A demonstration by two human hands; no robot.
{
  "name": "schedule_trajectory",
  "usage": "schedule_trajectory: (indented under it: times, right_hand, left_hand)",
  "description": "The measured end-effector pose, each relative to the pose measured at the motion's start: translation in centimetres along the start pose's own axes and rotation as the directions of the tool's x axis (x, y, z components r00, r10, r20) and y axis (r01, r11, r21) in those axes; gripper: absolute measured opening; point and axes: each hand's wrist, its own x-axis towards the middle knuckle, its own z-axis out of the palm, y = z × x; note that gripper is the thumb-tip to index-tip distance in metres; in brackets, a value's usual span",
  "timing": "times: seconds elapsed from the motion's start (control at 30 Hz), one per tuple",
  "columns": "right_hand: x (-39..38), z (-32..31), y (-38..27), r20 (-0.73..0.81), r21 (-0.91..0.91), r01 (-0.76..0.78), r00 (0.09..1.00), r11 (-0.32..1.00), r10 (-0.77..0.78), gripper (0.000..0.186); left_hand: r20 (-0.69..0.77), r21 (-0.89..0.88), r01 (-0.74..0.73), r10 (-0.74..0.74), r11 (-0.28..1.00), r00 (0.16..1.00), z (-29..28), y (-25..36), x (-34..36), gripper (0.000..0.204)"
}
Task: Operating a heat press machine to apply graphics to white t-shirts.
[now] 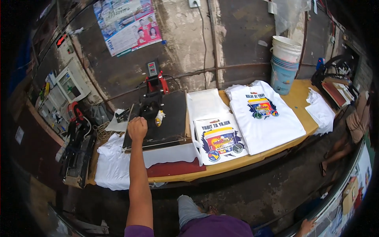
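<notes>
Yellow tabletop (303,106) carries shirts (272,132) mid-right; mid-left, our left fingers (137,125) clench on the press (171,118); lower right, we cannot tell our right fingers' (309,224) grip.

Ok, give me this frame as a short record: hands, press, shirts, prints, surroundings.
left_hand: left hand closed in a fist at the press's left edge; a grip on a handle can't be confirmed
right_hand: a hand at lower right, probably the person's own; its hold is unclear
press: black press, red parts behind it
shirts: printed white shirts right of the prints; white cloth left of the press
prints: colourful printed sheet between press and shirts
surroundings: yellow table, stacked buckets behind the shirts
</notes>
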Motion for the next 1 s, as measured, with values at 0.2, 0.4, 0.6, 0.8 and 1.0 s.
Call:
schedule_trajectory:
  times: [0.2,0.4,0.6,0.8,1.0]
  right_hand:
    - [-0.6,-1.6,-0.8,0.051,-0.103,0.000,0.999,0.995,0.006,0.083]
    - [-0.9,-1.8,-0.7,0.010,-0.083,0.012,1.000,0.996,-0.011,0.082]
    - [-1.3,-2.8,-1.3,0.046,-0.071,0.004,0.999,0.997,-0.001,0.081]
    - [-1.7,-3.8,-1.9,0.094,-0.071,-0.023,0.995,0.997,0.029,0.084]
    - [-1.9,-4.0,-2.0,0.084,-0.072,-0.024,0.996,0.997,0.030,0.081]
  left_hand:
    - [0.006,-0.010,0.010,-0.010,1.000,1.000,0.2,-0.3,-0.1,0.032]
    - [0.000,0.029,-0.015,0.015,0.999,1.000,0.4,-0.5,-0.1,0.033]
    - [0.006,0.045,-0.025,0.025,0.999,1.000,0.4,-0.5,-0.1,0.034]
    - [0.003,0.032,-0.021,0.021,0.999,1.000,0.4,-0.5,-0.1,0.034]
    - [-0.023,0.030,-0.023,0.023,0.999,0.999,0.6,-0.6,-0.1,0.034]
